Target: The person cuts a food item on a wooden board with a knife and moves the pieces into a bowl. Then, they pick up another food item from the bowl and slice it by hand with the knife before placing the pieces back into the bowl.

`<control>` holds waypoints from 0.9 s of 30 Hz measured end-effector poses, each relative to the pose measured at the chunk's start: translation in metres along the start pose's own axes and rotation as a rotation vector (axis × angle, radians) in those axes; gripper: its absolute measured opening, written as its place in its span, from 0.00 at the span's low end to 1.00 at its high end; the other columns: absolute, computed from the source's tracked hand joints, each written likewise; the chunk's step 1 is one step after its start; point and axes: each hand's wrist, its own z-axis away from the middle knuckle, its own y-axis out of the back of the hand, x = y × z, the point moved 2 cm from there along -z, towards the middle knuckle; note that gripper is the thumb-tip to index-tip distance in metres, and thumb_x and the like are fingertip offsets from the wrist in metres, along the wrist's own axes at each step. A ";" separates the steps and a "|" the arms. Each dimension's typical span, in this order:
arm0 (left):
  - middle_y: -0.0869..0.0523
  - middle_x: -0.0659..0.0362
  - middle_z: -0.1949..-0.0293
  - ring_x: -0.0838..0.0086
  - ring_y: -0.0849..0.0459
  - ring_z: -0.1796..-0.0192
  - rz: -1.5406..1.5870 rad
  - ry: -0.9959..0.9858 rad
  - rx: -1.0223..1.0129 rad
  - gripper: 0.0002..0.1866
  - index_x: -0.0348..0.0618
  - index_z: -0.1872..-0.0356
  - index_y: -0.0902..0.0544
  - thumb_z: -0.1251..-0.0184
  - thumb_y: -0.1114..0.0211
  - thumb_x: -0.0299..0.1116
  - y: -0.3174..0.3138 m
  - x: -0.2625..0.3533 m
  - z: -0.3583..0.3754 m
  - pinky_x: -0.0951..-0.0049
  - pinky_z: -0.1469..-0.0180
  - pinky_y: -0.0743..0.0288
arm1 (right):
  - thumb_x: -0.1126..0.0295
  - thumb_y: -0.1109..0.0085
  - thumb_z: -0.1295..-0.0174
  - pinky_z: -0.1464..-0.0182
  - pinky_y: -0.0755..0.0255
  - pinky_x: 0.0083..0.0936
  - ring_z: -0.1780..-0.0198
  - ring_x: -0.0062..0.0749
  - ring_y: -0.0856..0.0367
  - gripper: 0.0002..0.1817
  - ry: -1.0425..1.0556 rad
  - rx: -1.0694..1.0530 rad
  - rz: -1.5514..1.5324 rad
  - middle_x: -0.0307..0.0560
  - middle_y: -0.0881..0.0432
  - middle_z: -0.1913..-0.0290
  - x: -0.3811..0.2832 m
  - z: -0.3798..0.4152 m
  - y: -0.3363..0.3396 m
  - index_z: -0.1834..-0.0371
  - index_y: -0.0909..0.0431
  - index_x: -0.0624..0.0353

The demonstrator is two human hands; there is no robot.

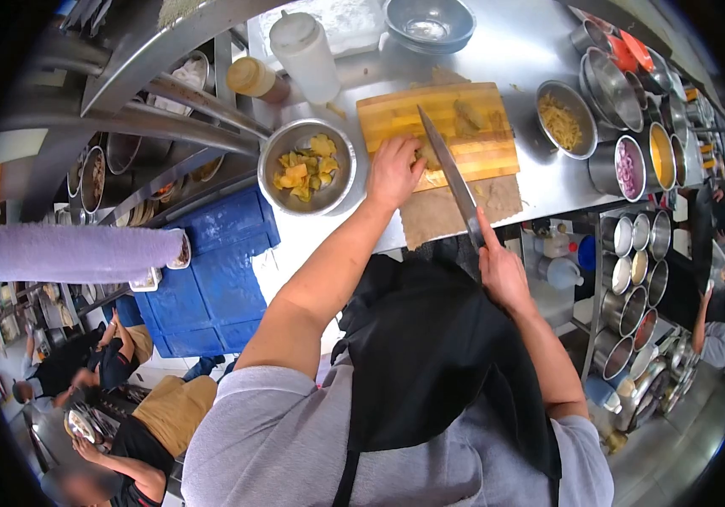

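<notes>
While left hand half hides food, knife partly covered by right hand

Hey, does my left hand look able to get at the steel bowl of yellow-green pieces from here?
Likely yes: the steel bowl stands just beside the left hand, its top open and nothing visible between them. The hand would first have to leave the food it touches on the cutting board.

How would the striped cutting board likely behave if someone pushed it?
The cutting board lies flat and looks wooden, so it would probably stay stiff and hardly tip. The brown sheet at its near edge seems to run underneath, which might resist sliding. Loose food on top could shift if jolted.
</notes>
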 end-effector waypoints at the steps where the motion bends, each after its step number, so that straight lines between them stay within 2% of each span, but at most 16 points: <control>1: 0.14 0.51 0.50 0.51 0.18 0.45 -0.001 -0.011 0.004 0.16 0.41 0.52 0.15 0.43 0.25 0.28 0.001 0.000 0.000 0.55 0.40 0.23 | 0.74 0.52 0.27 0.52 0.26 0.62 0.58 0.72 0.16 0.42 0.017 0.015 0.012 0.74 0.15 0.62 0.000 -0.003 -0.001 0.11 0.54 0.38; 13: 0.14 0.53 0.52 0.52 0.17 0.47 0.009 -0.049 0.030 0.16 0.41 0.55 0.15 0.45 0.24 0.28 0.002 0.000 0.002 0.56 0.42 0.22 | 0.74 0.53 0.27 0.54 0.28 0.60 0.60 0.74 0.17 0.42 0.130 0.080 -0.180 0.78 0.17 0.64 -0.003 -0.058 -0.012 0.11 0.54 0.40; 15: 0.13 0.52 0.52 0.52 0.16 0.47 0.013 -0.071 0.042 0.16 0.41 0.55 0.14 0.45 0.23 0.28 0.002 -0.001 0.003 0.56 0.43 0.21 | 0.77 0.55 0.25 0.56 0.22 0.40 0.69 0.44 0.17 0.41 0.141 0.093 -0.187 0.55 0.19 0.71 -0.003 -0.070 -0.015 0.10 0.54 0.37; 21: 0.13 0.55 0.55 0.54 0.15 0.50 0.010 -0.092 0.050 0.11 0.41 0.62 0.12 0.46 0.23 0.27 0.002 -0.002 0.004 0.58 0.45 0.20 | 0.79 0.56 0.24 0.59 0.24 0.34 0.70 0.36 0.20 0.41 0.297 0.180 -0.297 0.51 0.20 0.70 -0.011 -0.112 -0.021 0.10 0.53 0.37; 24: 0.12 0.55 0.56 0.55 0.15 0.50 -0.003 -0.099 0.056 0.10 0.41 0.62 0.11 0.46 0.23 0.27 0.000 -0.004 0.004 0.58 0.46 0.20 | 0.79 0.56 0.25 0.60 0.24 0.33 0.71 0.34 0.23 0.41 0.223 0.149 -0.277 0.49 0.22 0.71 -0.020 -0.122 -0.020 0.10 0.52 0.37; 27: 0.12 0.55 0.56 0.55 0.15 0.51 -0.010 -0.089 0.057 0.10 0.42 0.62 0.11 0.45 0.23 0.27 -0.002 -0.004 0.006 0.58 0.46 0.20 | 0.79 0.56 0.25 0.61 0.25 0.32 0.72 0.32 0.24 0.42 0.266 0.182 -0.303 0.47 0.23 0.72 -0.017 -0.118 -0.024 0.10 0.52 0.37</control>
